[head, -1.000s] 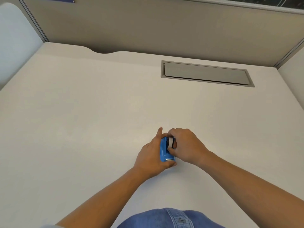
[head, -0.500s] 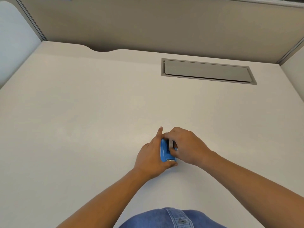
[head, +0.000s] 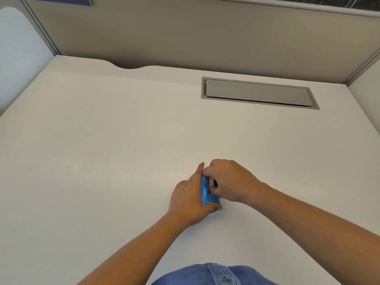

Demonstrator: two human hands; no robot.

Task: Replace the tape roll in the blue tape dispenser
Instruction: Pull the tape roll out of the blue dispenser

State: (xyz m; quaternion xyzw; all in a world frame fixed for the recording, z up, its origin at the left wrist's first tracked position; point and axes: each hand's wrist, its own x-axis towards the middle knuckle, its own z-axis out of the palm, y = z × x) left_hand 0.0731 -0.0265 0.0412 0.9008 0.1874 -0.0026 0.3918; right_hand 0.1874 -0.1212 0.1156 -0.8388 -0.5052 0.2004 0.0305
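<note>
Head view: we are working low and centre on the pale table (head: 102, 161), with both hands meeting over the blue tape dispenser (head: 205, 192). We are bracing the dispenser with the left hand (head: 190, 200): the palm is lying against its left side, the index finger is stretching along its far end and the thumb is curling under its near end, so this hand is clamping the blue body. We are bringing the right hand (head: 230, 182) in from the right, fingers curled over the dispenser's top, pinching the tape roll (head: 211, 182), of which only a thin grey edge is showing between the fingertips. The roll is sitting at the dispenser's upper opening; we cannot tell whether it is fully seated. The dispenser itself is resting on the table, touching it at its base.

Writing: we are reading no brand or label on the dispenser. A dark blue sign (head: 59, 0) on the partition at top left is carrying white marks too cropped to read.

Room: we are seeing bare table on every side of the hands. A grey recessed cable flap (head: 257, 92) is lying well apart, toward the far right. Partition walls are closing the far edge and both sides.
</note>
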